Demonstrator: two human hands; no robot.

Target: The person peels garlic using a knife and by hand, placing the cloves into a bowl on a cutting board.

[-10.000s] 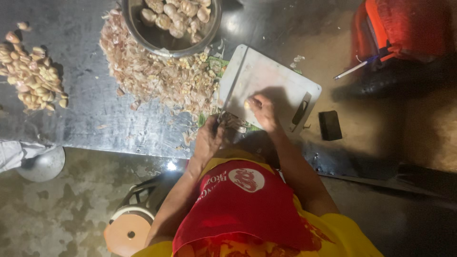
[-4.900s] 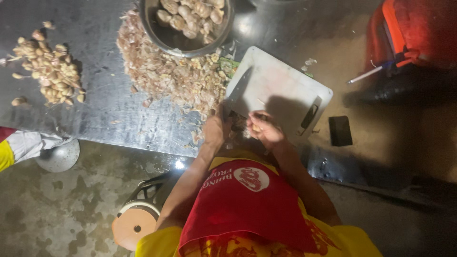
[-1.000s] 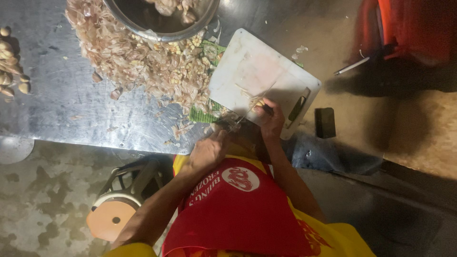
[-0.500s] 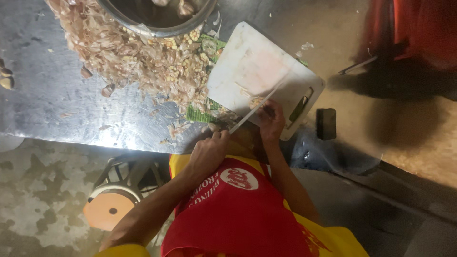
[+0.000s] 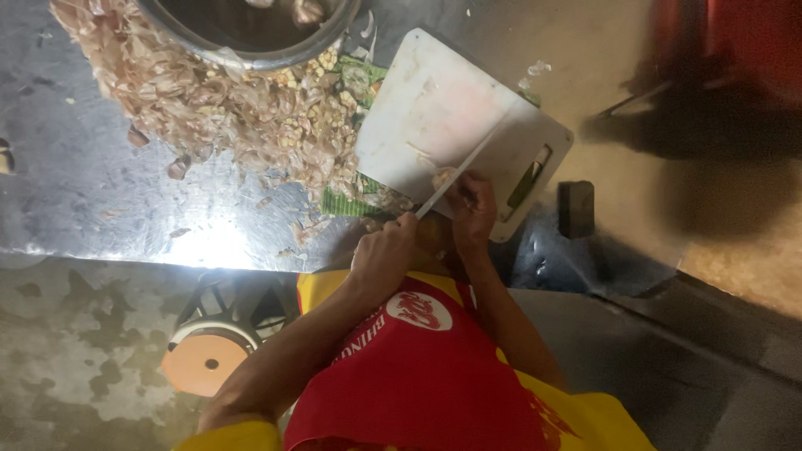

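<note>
White board (image 5: pixel 443 125): lying beside the peel heap (image 5: pixel 225 108).
Left hand (image 5: pixel 384 255): gripping a knife (image 5: pixel 455 171) over the board.
Right hand (image 5: pixel 472 205): pinching a garlic clove (image 5: pixel 441 177) on the board.
Progress: seemingly midway; bowl (image 5: pixel 251 29) holding peeled cloves, this one being trimmed.

White rectangular plastic cutting board (image 5: pixel 434 125) on steel worktop (image 5: pixel 100 209): left hand (image 5: pixel 383 257) grips a thin-bladed knife (image 5: pixel 455 174) at its near edge; right hand (image 5: pixel 472 207) pins a small pale piece (image 5: pixel 441 178); heap of papery peelings (image 5: pixel 225 108) lies left of it.

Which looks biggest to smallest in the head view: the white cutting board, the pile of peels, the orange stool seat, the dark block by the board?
1. Pile of peels
2. White cutting board
3. Orange stool seat, though it sits lower, so unsure
4. Dark block
</note>
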